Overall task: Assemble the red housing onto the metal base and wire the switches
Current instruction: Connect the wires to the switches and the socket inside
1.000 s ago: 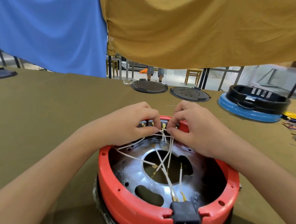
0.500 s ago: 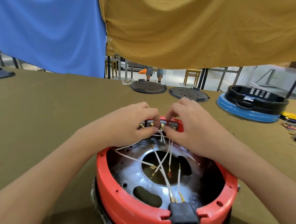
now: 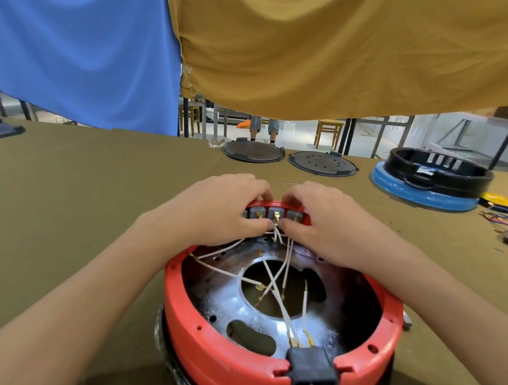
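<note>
The red housing (image 3: 199, 348) sits on the shiny metal base (image 3: 230, 299) in front of me, with a black power socket (image 3: 313, 374) at its near rim. A row of grey switches (image 3: 275, 215) with brass terminals lines its far wall. White wires (image 3: 273, 281) run from the socket and the base up to the switches. My left hand (image 3: 218, 211) grips the far rim, fingers over the top and thumb inside by the switches. My right hand (image 3: 323, 221) grips the rim likewise, its thumb tip pressing a white wire's end at a switch terminal.
Two dark round plates (image 3: 254, 151) (image 3: 322, 164) lie at the table's far edge. A black housing on a blue base (image 3: 427, 186) stands at the far right, with loose coloured wires (image 3: 506, 222) beside it. Blue and mustard cloths hang behind. A person's legs show beyond the table.
Both hands have shifted slightly outward along the far rim, uncovering more of the switch row. The thumbs now meet at one terminal. The housing has stayed in place.
</note>
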`<action>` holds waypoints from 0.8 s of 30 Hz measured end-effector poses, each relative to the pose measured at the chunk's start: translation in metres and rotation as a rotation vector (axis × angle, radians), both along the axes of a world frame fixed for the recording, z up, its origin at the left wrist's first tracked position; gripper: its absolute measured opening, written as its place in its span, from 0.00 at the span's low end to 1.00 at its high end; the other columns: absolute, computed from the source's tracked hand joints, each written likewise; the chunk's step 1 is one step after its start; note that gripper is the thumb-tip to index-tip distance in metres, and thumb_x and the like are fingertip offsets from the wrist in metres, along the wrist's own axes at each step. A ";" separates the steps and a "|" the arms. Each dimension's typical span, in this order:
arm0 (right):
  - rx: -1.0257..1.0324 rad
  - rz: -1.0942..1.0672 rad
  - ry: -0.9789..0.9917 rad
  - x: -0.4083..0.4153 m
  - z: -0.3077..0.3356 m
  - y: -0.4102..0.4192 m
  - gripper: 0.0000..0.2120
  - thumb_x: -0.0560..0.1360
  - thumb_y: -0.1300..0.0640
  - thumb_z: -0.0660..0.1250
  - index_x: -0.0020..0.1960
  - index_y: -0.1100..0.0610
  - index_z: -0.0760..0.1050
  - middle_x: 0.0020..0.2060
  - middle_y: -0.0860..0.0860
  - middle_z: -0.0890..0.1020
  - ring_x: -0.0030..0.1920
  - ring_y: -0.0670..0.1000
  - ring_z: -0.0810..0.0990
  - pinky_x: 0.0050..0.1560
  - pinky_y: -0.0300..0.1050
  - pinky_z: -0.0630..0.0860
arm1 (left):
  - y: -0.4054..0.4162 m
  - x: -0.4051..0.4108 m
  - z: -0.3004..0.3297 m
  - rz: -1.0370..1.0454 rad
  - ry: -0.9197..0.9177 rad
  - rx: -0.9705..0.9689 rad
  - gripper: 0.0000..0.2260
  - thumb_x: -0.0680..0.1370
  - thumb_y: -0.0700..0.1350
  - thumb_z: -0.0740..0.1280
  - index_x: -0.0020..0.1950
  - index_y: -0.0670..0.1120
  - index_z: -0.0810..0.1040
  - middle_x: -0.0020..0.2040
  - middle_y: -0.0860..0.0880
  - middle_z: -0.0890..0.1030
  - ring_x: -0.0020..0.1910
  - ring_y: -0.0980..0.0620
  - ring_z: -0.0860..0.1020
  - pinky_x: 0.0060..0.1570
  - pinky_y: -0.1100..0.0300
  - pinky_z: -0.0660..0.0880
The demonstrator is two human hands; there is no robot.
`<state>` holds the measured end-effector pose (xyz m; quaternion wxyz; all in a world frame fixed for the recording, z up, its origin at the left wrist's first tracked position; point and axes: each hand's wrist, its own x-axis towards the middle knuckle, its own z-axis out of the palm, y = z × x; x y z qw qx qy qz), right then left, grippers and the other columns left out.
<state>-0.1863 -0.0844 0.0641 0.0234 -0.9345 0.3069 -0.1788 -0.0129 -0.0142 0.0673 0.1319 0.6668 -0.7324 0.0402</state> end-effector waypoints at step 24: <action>0.062 0.008 -0.002 0.001 0.001 0.000 0.14 0.78 0.47 0.63 0.61 0.51 0.75 0.50 0.48 0.75 0.49 0.49 0.75 0.54 0.49 0.74 | -0.005 0.007 -0.004 -0.087 0.205 0.069 0.16 0.79 0.56 0.64 0.64 0.52 0.74 0.50 0.57 0.71 0.47 0.61 0.72 0.45 0.69 0.66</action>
